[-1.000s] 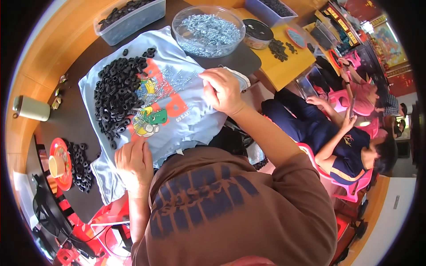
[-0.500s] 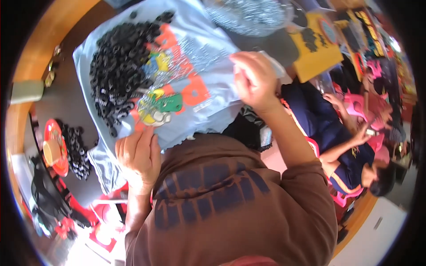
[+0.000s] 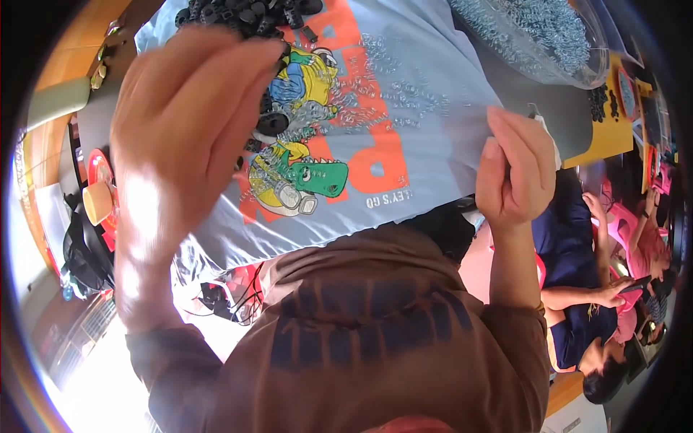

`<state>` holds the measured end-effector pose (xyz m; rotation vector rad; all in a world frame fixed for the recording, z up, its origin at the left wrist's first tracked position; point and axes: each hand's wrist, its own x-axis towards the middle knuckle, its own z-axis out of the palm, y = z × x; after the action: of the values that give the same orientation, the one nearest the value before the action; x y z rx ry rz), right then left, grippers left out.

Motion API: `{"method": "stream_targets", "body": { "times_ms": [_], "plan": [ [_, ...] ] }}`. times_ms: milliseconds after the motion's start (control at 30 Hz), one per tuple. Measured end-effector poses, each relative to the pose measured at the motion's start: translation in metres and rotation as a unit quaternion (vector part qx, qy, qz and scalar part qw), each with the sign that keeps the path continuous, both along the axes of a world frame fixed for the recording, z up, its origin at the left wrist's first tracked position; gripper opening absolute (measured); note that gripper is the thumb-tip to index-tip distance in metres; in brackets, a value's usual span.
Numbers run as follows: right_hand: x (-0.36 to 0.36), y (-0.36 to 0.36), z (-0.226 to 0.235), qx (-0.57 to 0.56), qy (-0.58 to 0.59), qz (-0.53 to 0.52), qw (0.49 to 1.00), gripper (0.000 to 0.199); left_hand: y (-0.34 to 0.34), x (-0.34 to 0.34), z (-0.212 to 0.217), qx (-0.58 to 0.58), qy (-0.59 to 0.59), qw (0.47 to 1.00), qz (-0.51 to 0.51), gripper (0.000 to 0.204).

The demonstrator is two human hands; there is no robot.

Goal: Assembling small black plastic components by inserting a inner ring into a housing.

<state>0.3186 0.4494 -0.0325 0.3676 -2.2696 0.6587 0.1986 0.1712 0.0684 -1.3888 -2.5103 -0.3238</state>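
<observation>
The left hand has risen from the near edge of the blue cloth to 10 o'clock, seemingly bringing the black pieces, at 11 o'clock, within reach. Its blurred fingers bend loosely together; whether they grip anything I cannot tell. The right hand, between 2 and 3 o'clock, is half curled, its hold unclear. Small shiny coils lie at 12 to 1 o'clock.

The left grip is hovering blurred, its lightly bent fingers pointing rightward, while the right grip is holding its fingers half-curled beside the thumb, both forearms reaching up from below.
</observation>
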Motion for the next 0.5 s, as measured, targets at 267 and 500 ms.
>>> {"method": "stream_targets", "body": {
  "times_ms": [267, 500],
  "plan": [
    [0.001, 0.001, -0.001, -0.009, -0.008, -0.006, 1.0, 0.028, 0.042, -0.047, -0.024, -0.119, 0.045, 0.989, -0.07, 0.014],
    [-0.003, -0.002, -0.002, -0.029, 0.013, -0.002, 0.999, 0.026, 0.035, -0.041, -0.017, -0.038, 0.019, 0.997, -0.068, 0.018]
  ]
}}
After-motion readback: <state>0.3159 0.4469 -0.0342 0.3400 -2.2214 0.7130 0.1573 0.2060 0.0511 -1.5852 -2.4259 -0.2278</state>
